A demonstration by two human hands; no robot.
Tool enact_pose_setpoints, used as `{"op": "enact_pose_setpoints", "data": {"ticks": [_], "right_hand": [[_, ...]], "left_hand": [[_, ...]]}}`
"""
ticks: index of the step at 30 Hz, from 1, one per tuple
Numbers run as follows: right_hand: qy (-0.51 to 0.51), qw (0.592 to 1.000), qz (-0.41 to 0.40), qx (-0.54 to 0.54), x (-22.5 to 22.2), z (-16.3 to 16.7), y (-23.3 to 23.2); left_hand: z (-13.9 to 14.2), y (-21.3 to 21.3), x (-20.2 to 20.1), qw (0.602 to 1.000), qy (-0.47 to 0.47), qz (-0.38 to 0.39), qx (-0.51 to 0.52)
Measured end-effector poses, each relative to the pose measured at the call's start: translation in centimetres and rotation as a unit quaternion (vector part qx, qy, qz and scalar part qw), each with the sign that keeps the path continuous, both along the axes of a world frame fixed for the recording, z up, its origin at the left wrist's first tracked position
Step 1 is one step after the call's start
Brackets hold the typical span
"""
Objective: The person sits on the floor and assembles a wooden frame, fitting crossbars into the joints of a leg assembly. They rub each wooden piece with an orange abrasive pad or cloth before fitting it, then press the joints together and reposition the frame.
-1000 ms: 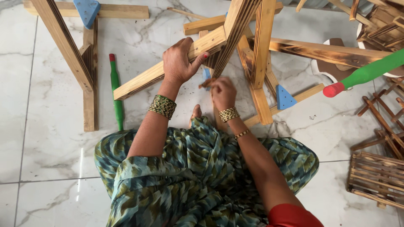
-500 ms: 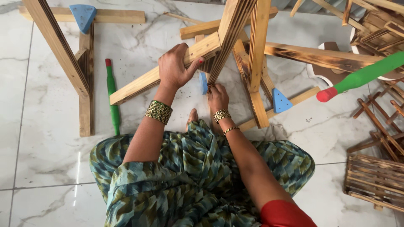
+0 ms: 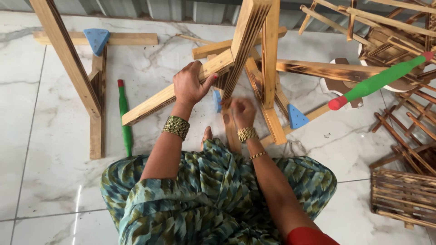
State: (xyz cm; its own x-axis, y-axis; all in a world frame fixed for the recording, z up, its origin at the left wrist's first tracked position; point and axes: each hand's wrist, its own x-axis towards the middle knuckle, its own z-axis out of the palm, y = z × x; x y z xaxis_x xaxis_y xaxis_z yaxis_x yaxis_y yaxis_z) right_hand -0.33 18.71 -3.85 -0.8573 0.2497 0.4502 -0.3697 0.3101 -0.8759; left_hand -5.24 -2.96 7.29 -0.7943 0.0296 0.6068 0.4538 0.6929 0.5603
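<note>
The left hand (image 3: 190,86) is closed around a slanted pale wooden bar (image 3: 177,90), with fingers over its top edge and thumb toward the joint. Just right of it and a little nearer to the body, the right hand (image 3: 241,112) is curled into a fist at the foot of the wooden frame (image 3: 254,50); it is blurred, so I cannot tell what it pinches.

The frame leans on thin legs, and I think it may tip or twist if the left hand loosens. The rough bar edges may also give splinters.

The bar is sawn, flat-sided softwood with a visible grain. The upright beside the hands shows dark scorched stripes. Right of the right hand sits a blue triangular bracket (image 3: 296,117). Left of the left hand a green stick (image 3: 124,119) with a red tip lies on the glossy marble floor (image 3: 41,145).
</note>
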Motion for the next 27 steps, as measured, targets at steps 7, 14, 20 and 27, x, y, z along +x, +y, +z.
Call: {"op": "enact_pose_setpoints", "data": {"ticks": [7,14,20,27], "right_hand": [[0.231,0.971,-0.043,-0.039,-3.8,18.9,-2.6],[0.33,0.941,0.07,0.021,-7.8,28.7,-0.3],[0.242,0.945,0.104,-0.194,-8.0,22.5,-1.4],[0.11,0.99,-0.073,0.048,-2.3,6.5,-2.3]], "left_hand": [[0.0,0.4,-0.1,1.0,-0.023,0.01,-0.003],[0.3,0.4,0.0,0.999,-0.031,0.009,0.0],[0.2,0.2,0.3,0.999,-0.038,-0.002,0.002],[0.1,0.1,0.0,1.0,0.01,0.005,-0.006]]}}
